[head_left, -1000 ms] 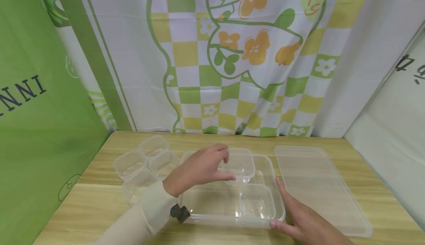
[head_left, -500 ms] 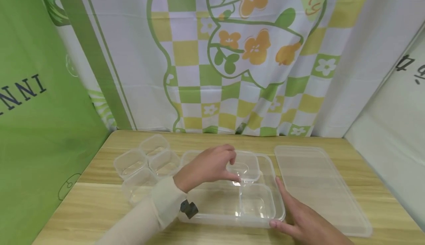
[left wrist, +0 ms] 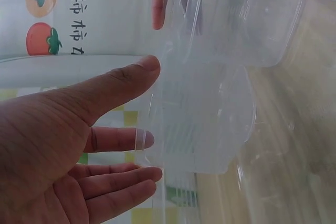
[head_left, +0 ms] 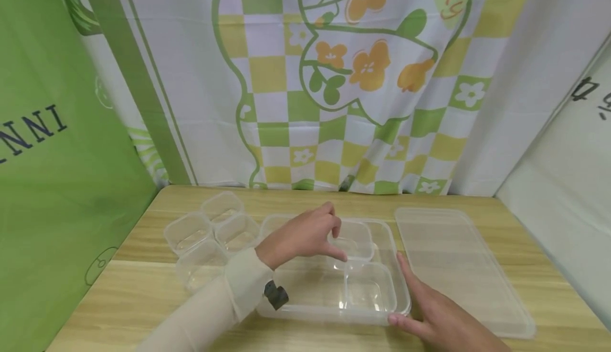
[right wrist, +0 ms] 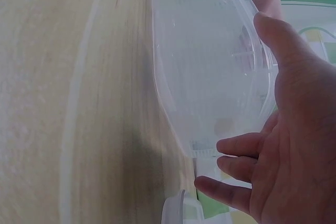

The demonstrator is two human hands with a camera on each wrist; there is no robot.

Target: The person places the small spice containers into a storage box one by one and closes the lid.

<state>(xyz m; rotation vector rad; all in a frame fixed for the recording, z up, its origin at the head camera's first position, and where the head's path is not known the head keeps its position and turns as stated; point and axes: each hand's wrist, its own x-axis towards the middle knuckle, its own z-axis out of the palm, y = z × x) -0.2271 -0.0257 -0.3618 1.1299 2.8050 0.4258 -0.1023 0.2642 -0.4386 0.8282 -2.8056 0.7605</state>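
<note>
A large clear plastic food container (head_left: 324, 314) stands on the table. Inside its right half are two small clear tubs: the near tub (head_left: 369, 288) at the front right corner and the far tub (head_left: 358, 240) behind it. My left hand (head_left: 307, 235) holds the far tub at its left end, thumb on the near side and fingers curved along the far side. In the left wrist view the thumb and fingertips (left wrist: 149, 62) lie right at its rim. My right hand (head_left: 436, 312) rests against the large container's right end, fingers extended, thumb at the near corner.
Several small clear tubs (head_left: 188, 232) stand grouped at the table's left. A large flat translucent lid (head_left: 460, 272) lies on the right. Printed curtains (head_left: 334, 103) hang behind the wooden table (head_left: 119, 288), with a green cloth on the left.
My left hand has moved slightly right with the far tub, which now sits lower in the large container. My right hand has stayed at the container's right end.
</note>
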